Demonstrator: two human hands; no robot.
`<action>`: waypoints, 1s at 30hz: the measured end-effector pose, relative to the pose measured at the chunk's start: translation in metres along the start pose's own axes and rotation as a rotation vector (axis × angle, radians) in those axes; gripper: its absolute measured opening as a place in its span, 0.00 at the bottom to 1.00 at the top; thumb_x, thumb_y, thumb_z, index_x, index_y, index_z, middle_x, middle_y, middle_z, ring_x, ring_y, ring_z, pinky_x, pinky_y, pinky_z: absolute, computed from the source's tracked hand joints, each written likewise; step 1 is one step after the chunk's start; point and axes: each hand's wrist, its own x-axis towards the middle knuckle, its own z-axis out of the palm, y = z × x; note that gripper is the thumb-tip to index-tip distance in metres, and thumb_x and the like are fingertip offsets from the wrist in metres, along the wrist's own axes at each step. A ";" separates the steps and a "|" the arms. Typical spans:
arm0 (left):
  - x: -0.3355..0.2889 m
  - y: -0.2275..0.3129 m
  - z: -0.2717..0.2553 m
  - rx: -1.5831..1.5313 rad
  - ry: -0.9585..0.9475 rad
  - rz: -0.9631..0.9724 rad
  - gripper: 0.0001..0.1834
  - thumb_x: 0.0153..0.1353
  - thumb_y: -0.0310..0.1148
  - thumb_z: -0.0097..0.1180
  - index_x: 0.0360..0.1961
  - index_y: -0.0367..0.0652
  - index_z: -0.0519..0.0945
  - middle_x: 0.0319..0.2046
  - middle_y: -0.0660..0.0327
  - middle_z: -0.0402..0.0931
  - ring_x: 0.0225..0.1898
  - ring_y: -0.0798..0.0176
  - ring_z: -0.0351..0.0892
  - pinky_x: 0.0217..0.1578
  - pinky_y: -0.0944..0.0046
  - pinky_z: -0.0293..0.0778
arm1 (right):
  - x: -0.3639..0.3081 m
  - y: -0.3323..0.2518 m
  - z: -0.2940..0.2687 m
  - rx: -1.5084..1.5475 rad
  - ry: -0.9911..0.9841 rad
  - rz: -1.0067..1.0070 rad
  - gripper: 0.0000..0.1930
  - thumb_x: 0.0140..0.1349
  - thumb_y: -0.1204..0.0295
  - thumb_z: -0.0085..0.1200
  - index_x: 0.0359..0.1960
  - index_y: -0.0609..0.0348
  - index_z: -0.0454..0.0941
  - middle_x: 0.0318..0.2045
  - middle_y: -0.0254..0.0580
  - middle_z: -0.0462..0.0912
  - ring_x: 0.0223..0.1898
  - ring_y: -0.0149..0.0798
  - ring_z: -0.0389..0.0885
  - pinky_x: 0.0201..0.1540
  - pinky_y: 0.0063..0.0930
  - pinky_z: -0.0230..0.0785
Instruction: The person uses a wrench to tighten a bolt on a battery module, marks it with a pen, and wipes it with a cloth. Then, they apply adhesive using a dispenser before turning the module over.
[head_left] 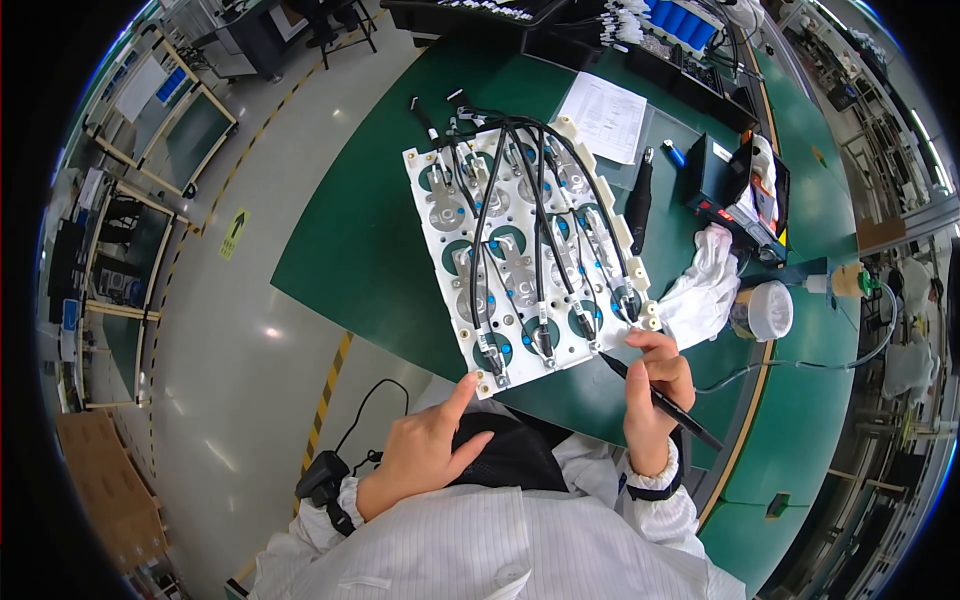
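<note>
A white panel (566, 352) lies tilted on the green table, set with round metal parts, small blue dots and black cables (541, 220) that run over it to connectors along its near edge. My right hand (655, 395) grips a black marker pen (688, 419); the pen's tip is at the panel's near edge, beside the black connectors. At the panel's near left corner, the outstretched index finger of my left hand (425, 448) meets the edge. That hand's thumb is spread away and it holds nothing.
Right of the panel are a black screwdriver-like tool (640, 205), a printed sheet (603, 115), a crumpled white cloth (703, 285), a dark box (735, 195) and a round white-lidded tub (768, 310). Black bins (480, 25) stand at the far edge. A hose (800, 364) crosses the right side.
</note>
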 end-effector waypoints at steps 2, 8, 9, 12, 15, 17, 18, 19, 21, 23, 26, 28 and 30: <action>-0.001 -0.001 0.001 0.013 -0.006 -0.011 0.43 0.47 0.35 0.63 0.61 0.40 0.53 0.16 0.59 0.71 0.15 0.60 0.71 0.16 0.64 0.66 | 0.000 0.001 -0.001 -0.006 0.003 -0.005 0.11 0.51 0.83 0.51 0.19 0.59 0.61 0.18 0.40 0.72 0.39 0.44 0.75 0.47 0.41 0.66; 0.000 -0.001 0.002 -0.002 0.024 -0.015 0.43 0.46 0.35 0.63 0.61 0.41 0.54 0.15 0.61 0.69 0.14 0.62 0.69 0.15 0.65 0.64 | 0.001 0.003 -0.002 -0.057 -0.033 -0.045 0.11 0.50 0.84 0.51 0.19 0.60 0.61 0.18 0.41 0.73 0.39 0.43 0.75 0.46 0.40 0.67; 0.000 0.000 0.002 -0.002 0.021 -0.011 0.43 0.46 0.35 0.63 0.61 0.41 0.54 0.15 0.61 0.69 0.14 0.62 0.69 0.15 0.65 0.64 | 0.002 0.003 -0.003 -0.066 -0.054 -0.051 0.11 0.50 0.84 0.51 0.19 0.60 0.61 0.18 0.40 0.73 0.39 0.43 0.75 0.46 0.40 0.67; 0.001 0.000 0.002 0.002 -0.003 -0.050 0.42 0.46 0.36 0.64 0.61 0.41 0.56 0.15 0.61 0.69 0.13 0.63 0.69 0.15 0.66 0.64 | 0.002 0.002 -0.009 -0.040 -0.079 -0.024 0.10 0.51 0.84 0.50 0.19 0.60 0.62 0.20 0.41 0.73 0.40 0.42 0.75 0.47 0.40 0.66; 0.000 -0.001 0.002 -0.005 0.005 -0.033 0.42 0.46 0.36 0.64 0.61 0.40 0.56 0.14 0.62 0.68 0.13 0.64 0.68 0.15 0.66 0.63 | 0.003 0.007 -0.019 -0.013 0.007 -0.020 0.10 0.52 0.84 0.49 0.20 0.61 0.62 0.23 0.43 0.73 0.41 0.42 0.75 0.48 0.40 0.66; 0.001 0.001 0.003 0.002 0.016 -0.022 0.42 0.46 0.36 0.64 0.60 0.38 0.56 0.14 0.63 0.67 0.13 0.64 0.68 0.15 0.66 0.63 | 0.006 0.008 -0.021 0.047 0.151 0.002 0.09 0.55 0.83 0.47 0.21 0.61 0.61 0.26 0.45 0.73 0.43 0.44 0.75 0.49 0.41 0.66; 0.000 0.000 0.002 0.000 0.013 -0.016 0.42 0.46 0.36 0.64 0.60 0.38 0.56 0.14 0.63 0.67 0.13 0.64 0.68 0.15 0.66 0.63 | 0.008 0.009 -0.019 0.043 0.156 0.001 0.09 0.55 0.83 0.47 0.21 0.61 0.61 0.26 0.45 0.73 0.43 0.44 0.75 0.49 0.41 0.66; 0.000 0.000 0.001 0.000 0.007 -0.038 0.42 0.46 0.36 0.64 0.59 0.37 0.56 0.14 0.63 0.66 0.13 0.64 0.68 0.15 0.66 0.63 | 0.009 0.010 -0.018 0.117 0.150 0.071 0.09 0.56 0.84 0.46 0.22 0.62 0.61 0.26 0.44 0.73 0.45 0.44 0.75 0.49 0.40 0.66; 0.000 0.000 0.001 0.001 -0.004 -0.050 0.42 0.46 0.36 0.64 0.59 0.35 0.56 0.14 0.63 0.66 0.13 0.65 0.67 0.15 0.66 0.63 | 0.009 0.013 -0.020 0.193 0.126 0.162 0.08 0.57 0.84 0.45 0.23 0.63 0.61 0.24 0.42 0.72 0.47 0.45 0.74 0.51 0.39 0.66; 0.000 -0.001 0.002 0.016 0.003 -0.027 0.43 0.46 0.35 0.64 0.59 0.34 0.54 0.14 0.63 0.66 0.13 0.65 0.67 0.15 0.66 0.62 | 0.009 0.014 -0.020 0.194 0.145 0.157 0.08 0.57 0.84 0.45 0.23 0.63 0.61 0.24 0.41 0.71 0.46 0.45 0.74 0.50 0.38 0.66; 0.001 -0.001 0.003 0.025 0.018 0.003 0.44 0.46 0.35 0.64 0.60 0.35 0.53 0.14 0.63 0.65 0.13 0.65 0.67 0.15 0.66 0.62 | 0.010 0.014 -0.019 0.201 0.165 0.139 0.09 0.57 0.83 0.46 0.22 0.62 0.61 0.23 0.40 0.71 0.45 0.45 0.75 0.48 0.36 0.68; 0.001 0.000 0.003 0.033 0.014 -0.001 0.44 0.45 0.35 0.64 0.60 0.35 0.52 0.14 0.63 0.65 0.13 0.65 0.67 0.15 0.66 0.62 | 0.010 0.016 -0.020 0.202 0.154 0.122 0.09 0.56 0.83 0.47 0.22 0.62 0.61 0.22 0.39 0.70 0.44 0.44 0.75 0.47 0.35 0.68; 0.001 0.000 0.003 0.038 0.010 -0.003 0.44 0.45 0.35 0.64 0.60 0.35 0.52 0.14 0.63 0.65 0.13 0.65 0.66 0.14 0.67 0.62 | 0.011 0.016 -0.021 0.197 0.151 0.127 0.10 0.56 0.83 0.47 0.21 0.62 0.61 0.22 0.39 0.70 0.44 0.44 0.75 0.47 0.35 0.67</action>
